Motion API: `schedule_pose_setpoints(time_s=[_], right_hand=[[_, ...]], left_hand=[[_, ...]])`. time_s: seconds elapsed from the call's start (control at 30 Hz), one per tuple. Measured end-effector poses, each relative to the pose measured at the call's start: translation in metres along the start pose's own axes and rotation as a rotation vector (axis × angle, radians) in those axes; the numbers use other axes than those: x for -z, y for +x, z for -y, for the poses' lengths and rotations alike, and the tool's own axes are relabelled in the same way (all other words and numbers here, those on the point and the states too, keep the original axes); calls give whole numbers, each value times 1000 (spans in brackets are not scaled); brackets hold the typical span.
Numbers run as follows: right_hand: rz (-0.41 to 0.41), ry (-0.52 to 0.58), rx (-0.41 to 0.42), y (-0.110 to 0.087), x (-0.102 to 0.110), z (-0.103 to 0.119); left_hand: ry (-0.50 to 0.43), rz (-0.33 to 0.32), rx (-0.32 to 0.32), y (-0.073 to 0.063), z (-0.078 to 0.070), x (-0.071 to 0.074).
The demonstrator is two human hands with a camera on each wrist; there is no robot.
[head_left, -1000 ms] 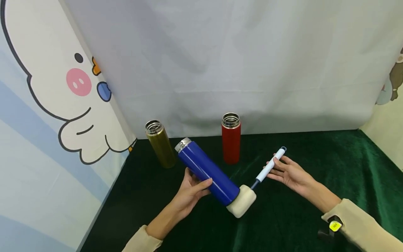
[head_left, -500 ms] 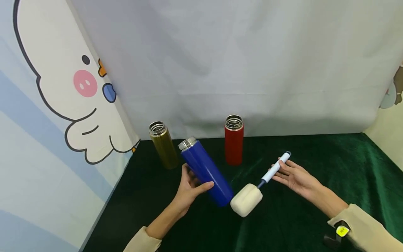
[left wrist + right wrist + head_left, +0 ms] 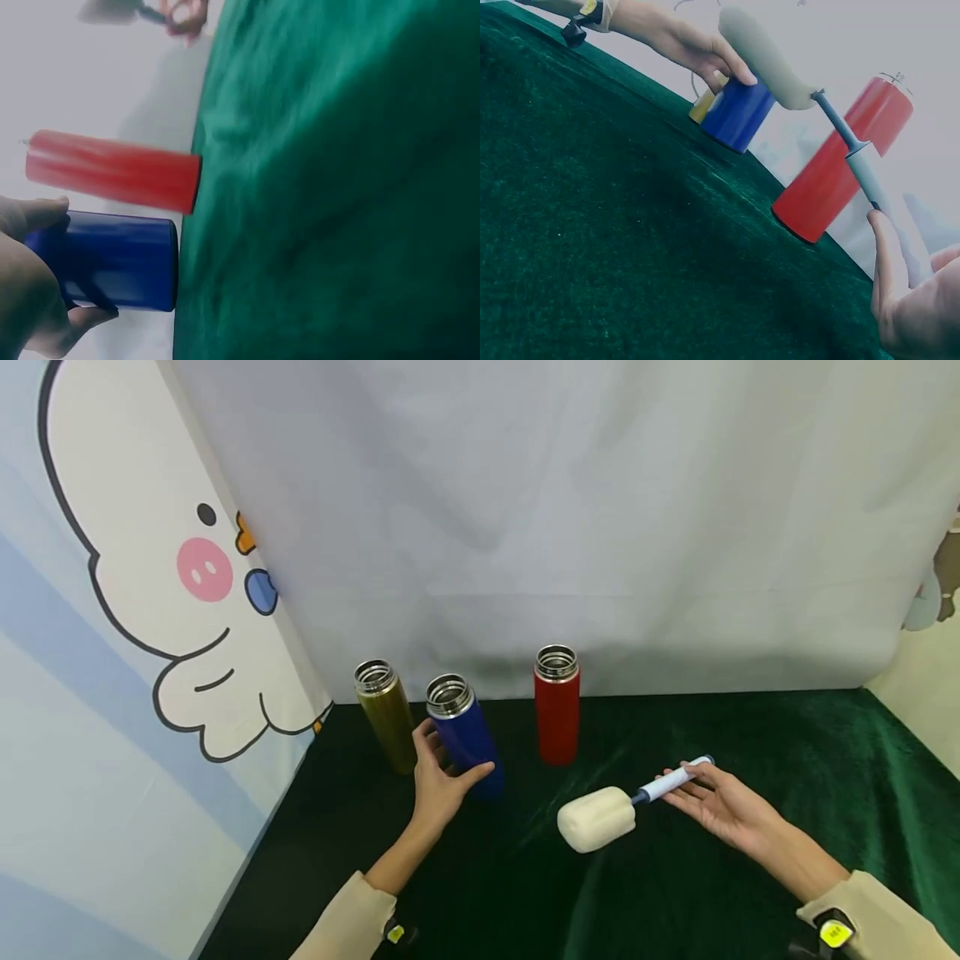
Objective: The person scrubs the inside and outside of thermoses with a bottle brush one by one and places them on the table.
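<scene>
My left hand (image 3: 438,785) grips a blue thermos bottle (image 3: 467,735) round its body, thumb on the right side. The bottle is lidless, nearly upright, with its steel mouth facing up; in the left wrist view its base (image 3: 174,264) is right at the green cloth. To the right, my right hand (image 3: 723,806) pinches the pale blue handle of a bottle brush (image 3: 667,783). Its cream sponge head (image 3: 597,820) points left, held above the cloth. In the right wrist view the brush handle (image 3: 870,176) overlaps the red bottle behind it.
A gold lidless bottle (image 3: 386,722) stands just left of the blue one. A red lidless bottle (image 3: 557,710) stands to its right, near the back edge. Dark green velvet (image 3: 765,735) covers the table; a pale curtain (image 3: 600,527) hangs behind.
The blue bottle has swung from a steep tilt to nearly upright, moving back beside the gold one. The brush has come away from its base and moved right, its head now pointing left.
</scene>
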State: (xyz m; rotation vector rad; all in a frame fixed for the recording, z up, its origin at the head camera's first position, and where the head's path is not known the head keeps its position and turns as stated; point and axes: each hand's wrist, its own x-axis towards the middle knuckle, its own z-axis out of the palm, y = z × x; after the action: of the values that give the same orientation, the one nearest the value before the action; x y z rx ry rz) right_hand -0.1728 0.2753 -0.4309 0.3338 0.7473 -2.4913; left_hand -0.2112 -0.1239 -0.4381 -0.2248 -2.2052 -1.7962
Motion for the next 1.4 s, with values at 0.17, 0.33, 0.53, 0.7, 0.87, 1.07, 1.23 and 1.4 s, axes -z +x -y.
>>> schedule_pose_setpoints(time_s=[0.17, 0.33, 0.53, 0.7, 0.87, 1.07, 1.23, 1.4], right_hand=[[-30, 17, 2, -2, 2, 3], [-23, 8, 11, -4, 5, 6], [-2, -26, 39, -8, 9, 5], [0, -18, 62, -9, 9, 6], [12, -47, 87, -12, 13, 10], [-13, -43, 68, -19, 27, 15], [-54, -68, 88, -21, 33, 18], [-84, -50, 88, -15, 27, 15]], left_hand=[[86, -42, -55, 25, 14, -8], [137, -62, -92, 43, 23, -16], [155, -78, -74, 49, 30, -20], [158, -19, -54, 51, 30, -15], [98, -8, 14, 44, 18, -7], [68, 20, -4, 15, -8, -14], [63, 243, -117, 14, -17, -43], [128, 244, -127, 27, -14, -82]])
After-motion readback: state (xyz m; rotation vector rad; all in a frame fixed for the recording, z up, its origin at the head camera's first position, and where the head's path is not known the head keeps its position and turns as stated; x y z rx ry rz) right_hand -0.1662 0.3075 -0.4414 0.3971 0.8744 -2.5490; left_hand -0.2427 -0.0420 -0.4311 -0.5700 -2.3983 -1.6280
